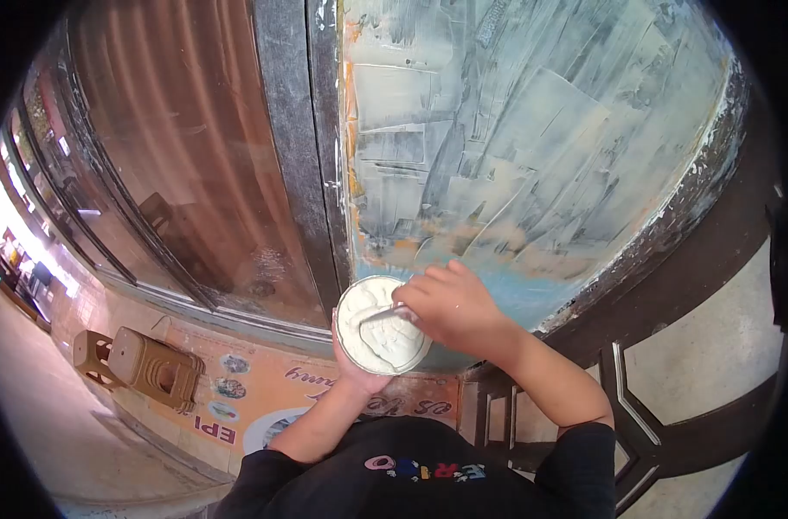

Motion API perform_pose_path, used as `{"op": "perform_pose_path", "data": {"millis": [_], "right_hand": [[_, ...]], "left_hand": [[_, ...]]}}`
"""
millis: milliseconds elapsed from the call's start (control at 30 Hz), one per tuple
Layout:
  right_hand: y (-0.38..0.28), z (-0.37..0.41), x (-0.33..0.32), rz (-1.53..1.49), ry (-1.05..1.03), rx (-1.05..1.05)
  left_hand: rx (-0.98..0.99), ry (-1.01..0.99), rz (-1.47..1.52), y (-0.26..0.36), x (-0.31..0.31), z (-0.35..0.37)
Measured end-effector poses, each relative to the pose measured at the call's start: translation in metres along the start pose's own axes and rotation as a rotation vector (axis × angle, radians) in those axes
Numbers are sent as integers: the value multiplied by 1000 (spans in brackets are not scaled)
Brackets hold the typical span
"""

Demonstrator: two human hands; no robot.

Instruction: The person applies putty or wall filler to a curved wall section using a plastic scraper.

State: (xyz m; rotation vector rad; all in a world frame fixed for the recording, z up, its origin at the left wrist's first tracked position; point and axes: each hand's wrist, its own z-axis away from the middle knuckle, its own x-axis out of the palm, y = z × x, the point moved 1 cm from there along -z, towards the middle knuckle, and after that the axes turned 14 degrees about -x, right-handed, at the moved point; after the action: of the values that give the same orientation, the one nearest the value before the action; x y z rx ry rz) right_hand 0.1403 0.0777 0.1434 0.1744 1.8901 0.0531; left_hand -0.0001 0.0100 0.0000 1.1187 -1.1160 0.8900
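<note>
Your left hand (363,376) grips the tub (338,343) near the panel (532,156), right hand (450,307) clenched on the scraper (379,316); digging hard into thick paste (392,344) could tip a loosely supported tub.

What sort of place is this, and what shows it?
Probably a shopfront being redone: a pale, patchily plastered wall, a round tub of white paste and an orange printed sheet with lettering.

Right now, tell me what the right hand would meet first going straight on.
The right hand would most likely meet the white paste in the bowl, its blade leading; how high the fingers sit above it is unclear.
</note>
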Motion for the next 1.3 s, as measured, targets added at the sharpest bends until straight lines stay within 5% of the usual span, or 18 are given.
{"op": "perform_pose_path", "data": {"millis": [167,300,567,633,667,1300], "right_hand": [[-3,-13,3,131,212,65],[-21,-12,13,147,71,25],[-2,-8,15,-132,103,162],[1,-8,10,-103,157,158],[-1,-8,7,-66,196,193],[-9,-2,4,-141,66,287]], "left_hand": [[-41,-158,59,8,13,4],[18,14,73,4,0,6],[-40,-186,176,-2,10,8],[186,31,-316,-4,29,10],[27,-51,72,-3,9,-1],[28,-122,108,-17,0,-15]]}}
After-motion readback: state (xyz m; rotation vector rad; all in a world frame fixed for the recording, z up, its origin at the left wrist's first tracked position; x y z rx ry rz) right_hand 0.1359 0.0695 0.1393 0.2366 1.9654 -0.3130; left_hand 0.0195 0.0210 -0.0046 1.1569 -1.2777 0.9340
